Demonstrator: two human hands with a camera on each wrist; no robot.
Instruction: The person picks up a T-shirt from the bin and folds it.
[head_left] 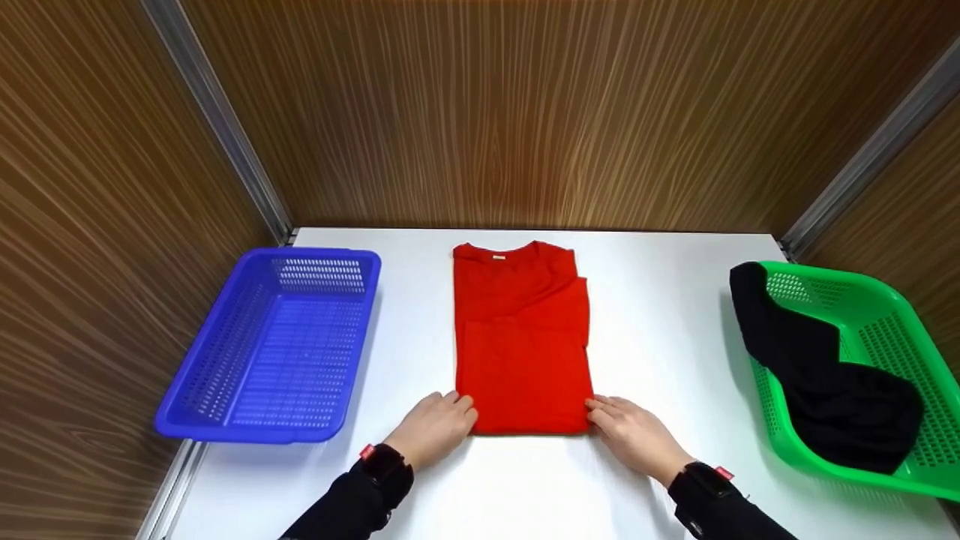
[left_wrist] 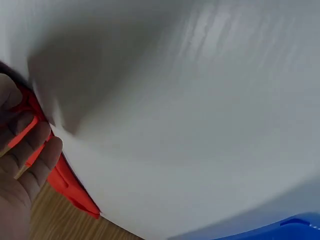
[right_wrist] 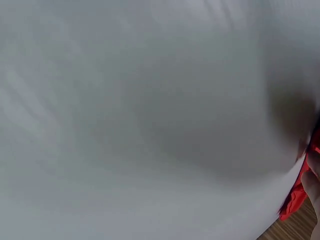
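Note:
A red T-shirt [head_left: 525, 352] lies folded on the white table, its neckline with a small white label toward the back wall and its lower part folded up over the front. At its near left corner my left hand [head_left: 435, 427] pinches the edge; in the left wrist view the thumb and fingers [left_wrist: 37, 150] are at the red cloth. The right hand [head_left: 634, 435] pinches the near right edge, its thumb hidden in the head view. Only a bit of that hand [right_wrist: 312, 185] shows beside the cloth in the right wrist view.
A blue plastic basket [head_left: 259, 433] with nothing in it stands on the left. On the right is a green basket [head_left: 892, 300] with a black garment [head_left: 840, 397] hanging over its left rim. Wood-grain panels [head_left: 480, 112] enclose the table at the back and sides.

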